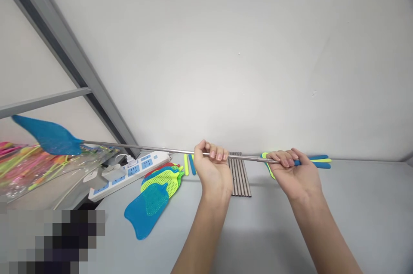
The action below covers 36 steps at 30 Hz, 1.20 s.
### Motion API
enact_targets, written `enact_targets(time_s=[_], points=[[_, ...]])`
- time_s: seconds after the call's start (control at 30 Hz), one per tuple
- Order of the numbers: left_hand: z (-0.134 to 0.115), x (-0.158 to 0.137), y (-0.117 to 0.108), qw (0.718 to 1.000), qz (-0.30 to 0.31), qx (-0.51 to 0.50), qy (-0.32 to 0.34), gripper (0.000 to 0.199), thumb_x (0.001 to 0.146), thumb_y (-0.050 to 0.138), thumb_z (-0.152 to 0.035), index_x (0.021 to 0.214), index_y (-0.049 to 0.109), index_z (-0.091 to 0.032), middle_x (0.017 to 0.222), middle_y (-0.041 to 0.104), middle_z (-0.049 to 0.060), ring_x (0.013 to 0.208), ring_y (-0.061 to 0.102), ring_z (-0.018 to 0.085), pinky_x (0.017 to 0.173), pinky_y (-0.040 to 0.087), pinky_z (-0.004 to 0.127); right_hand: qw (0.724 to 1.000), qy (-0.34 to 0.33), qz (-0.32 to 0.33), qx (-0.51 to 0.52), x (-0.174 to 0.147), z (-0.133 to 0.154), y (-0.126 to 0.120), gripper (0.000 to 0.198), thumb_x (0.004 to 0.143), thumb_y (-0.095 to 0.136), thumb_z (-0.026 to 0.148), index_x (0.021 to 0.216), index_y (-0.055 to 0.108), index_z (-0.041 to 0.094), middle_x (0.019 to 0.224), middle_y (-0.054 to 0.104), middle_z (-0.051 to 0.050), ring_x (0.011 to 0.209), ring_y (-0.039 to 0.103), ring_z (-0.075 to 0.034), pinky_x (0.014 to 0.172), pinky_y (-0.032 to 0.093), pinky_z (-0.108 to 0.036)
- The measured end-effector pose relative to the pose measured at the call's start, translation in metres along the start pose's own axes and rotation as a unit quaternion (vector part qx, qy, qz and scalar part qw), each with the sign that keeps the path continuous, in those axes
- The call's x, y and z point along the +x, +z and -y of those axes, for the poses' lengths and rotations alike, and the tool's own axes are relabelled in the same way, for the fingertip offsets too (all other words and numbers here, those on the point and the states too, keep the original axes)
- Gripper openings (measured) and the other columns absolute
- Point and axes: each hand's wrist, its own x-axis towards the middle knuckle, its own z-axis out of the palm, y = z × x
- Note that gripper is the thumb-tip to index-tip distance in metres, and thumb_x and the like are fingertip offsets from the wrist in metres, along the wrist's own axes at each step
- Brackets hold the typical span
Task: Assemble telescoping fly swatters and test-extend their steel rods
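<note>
A fly swatter with a blue head [53, 136] and a long thin metal rod spans the view, raised above the table. My left hand [213, 166] is closed palm-up around the middle of the rod. Further right, my right hand [295, 170] wraps around the handle end, where a bit of blue grip shows by the fingers. Behind and below my hands lies a row of metal tubes [240, 175]. Loose swatter heads lie stacked left of my left hand, a blue one [146, 209] nearest and a yellow-green one [171, 179] behind it.
A white power strip [129, 173] with plugs sits at the left. Beyond it are bagged colourful items [38, 170]. Blue and yellow grips [319, 160] lie behind my right hand, others [190, 164] left of the tubes. A grey frame post [74, 54] rises at the left; a wall stands behind.
</note>
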Motion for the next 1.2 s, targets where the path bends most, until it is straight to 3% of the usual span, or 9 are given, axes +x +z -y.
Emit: enact_targets(time_s=[0.13,0.33,0.63,0.9,1.07,1.2], points=[[0.007,-0.004,0.0,1.0,-0.018,0.007,0.012,0.016,0.071,0.044,-0.018,0.057,0.035,-0.017,0.047,0.027,-0.007,0.039,0.028,0.006,0.042,0.025,0.02,0.999,-0.002,-0.022,-0.027,0.005,0.007,-0.002,0.023,0.072,0.032,0.009,0.057,0.019,0.019,0.05,0.016,0.008,0.037,0.023,-0.006,0.038,0.031,-0.02],[0.015,-0.009,0.0,0.999,-0.026,0.009,0.023,0.013,0.071,0.041,-0.02,0.059,0.036,-0.018,0.053,0.031,-0.005,0.045,0.035,0.007,0.048,0.03,0.022,0.999,0.002,-0.003,-0.043,0.009,0.016,-0.005,0.018,0.07,0.031,0.01,0.059,0.02,0.02,0.056,0.024,0.006,0.043,0.032,-0.007,0.041,0.035,-0.022],[0.018,-0.007,-0.002,0.998,-0.06,0.014,0.023,0.008,0.07,0.039,-0.02,0.062,0.037,-0.018,0.056,0.032,-0.004,0.047,0.037,0.008,0.05,0.032,0.022,0.997,0.002,0.024,-0.07,0.01,0.016,-0.009,0.019,0.069,0.029,0.007,0.058,0.02,0.02,0.056,0.025,0.005,0.044,0.035,-0.007,0.042,0.037,-0.023],[0.019,-0.005,-0.004,0.999,-0.025,-0.006,0.037,0.013,0.071,0.037,-0.025,0.061,0.037,-0.018,0.055,0.034,-0.004,0.048,0.039,0.008,0.051,0.033,0.022,0.998,0.011,0.001,-0.058,0.008,0.003,-0.008,0.02,0.075,0.024,0.01,0.058,0.019,0.019,0.057,0.022,0.006,0.041,0.031,-0.006,0.044,0.037,-0.022],[0.033,-0.007,-0.01,1.0,-0.028,-0.006,-0.006,0.018,0.073,0.035,-0.031,0.06,0.037,-0.019,0.053,0.033,-0.004,0.046,0.038,0.009,0.05,0.034,0.024,0.996,-0.01,0.015,-0.087,0.002,-0.01,-0.007,0.022,0.078,0.022,0.014,0.057,0.018,0.019,0.055,0.02,0.007,0.041,0.031,-0.006,0.045,0.037,-0.022],[0.042,-0.011,-0.014,1.0,-0.008,-0.016,-0.022,0.019,0.074,0.036,-0.028,0.057,0.037,-0.018,0.049,0.032,-0.005,0.045,0.036,0.009,0.05,0.033,0.023,0.998,-0.009,-0.01,-0.063,-0.002,-0.016,-0.004,0.023,0.079,0.024,0.016,0.057,0.021,0.019,0.054,0.021,0.007,0.04,0.031,-0.006,0.045,0.037,-0.022]])
